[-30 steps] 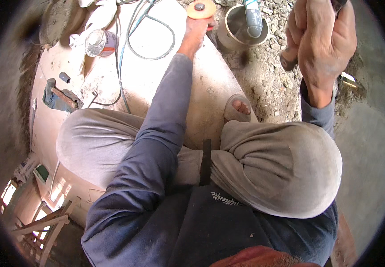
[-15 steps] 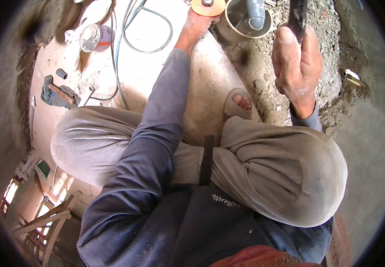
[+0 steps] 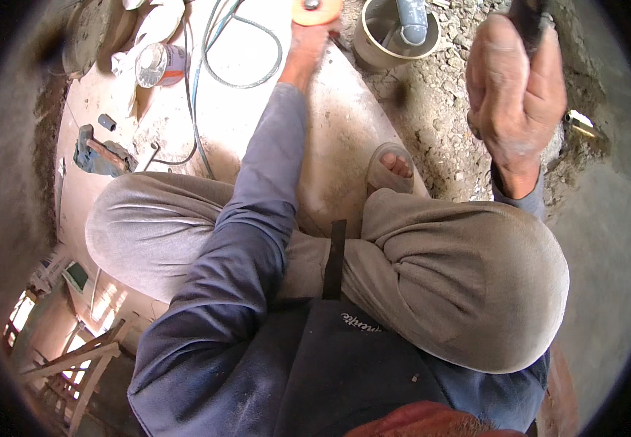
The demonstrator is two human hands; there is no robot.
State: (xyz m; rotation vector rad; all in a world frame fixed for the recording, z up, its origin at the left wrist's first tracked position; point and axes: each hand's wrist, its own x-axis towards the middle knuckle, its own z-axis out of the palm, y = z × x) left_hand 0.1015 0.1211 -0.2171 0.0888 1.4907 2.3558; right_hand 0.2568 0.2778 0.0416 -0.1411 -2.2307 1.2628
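At the top of the view my left hand (image 3: 305, 52) is closed beneath the round orange guard (image 3: 328, 16) of a chisel, whose dark struck end (image 3: 312, 4) shows in the middle. The chisel's blade is hidden. My right hand (image 3: 516, 95) is raised to the right, its fingers wrapped round a black tool handle (image 3: 529, 23); the head of that tool lies outside the picture. Between the hands stands a beige round container (image 3: 375, 58) with a grey plastic pipe (image 3: 412, 20) in it.
Broken rubble (image 3: 447, 109) runs along the right of a pale slab (image 3: 345, 124). A looped hose (image 3: 277, 62), a tin (image 3: 152, 67), a short grey pipe piece (image 3: 107, 121) and a wooden-handled tool (image 3: 108, 154) lie at left. Wooden framing (image 3: 86, 364) stands lower left.
My right hand has moved to the right and appears larger, with the black handle in it. My left hand has shifted slightly left with the chisel.
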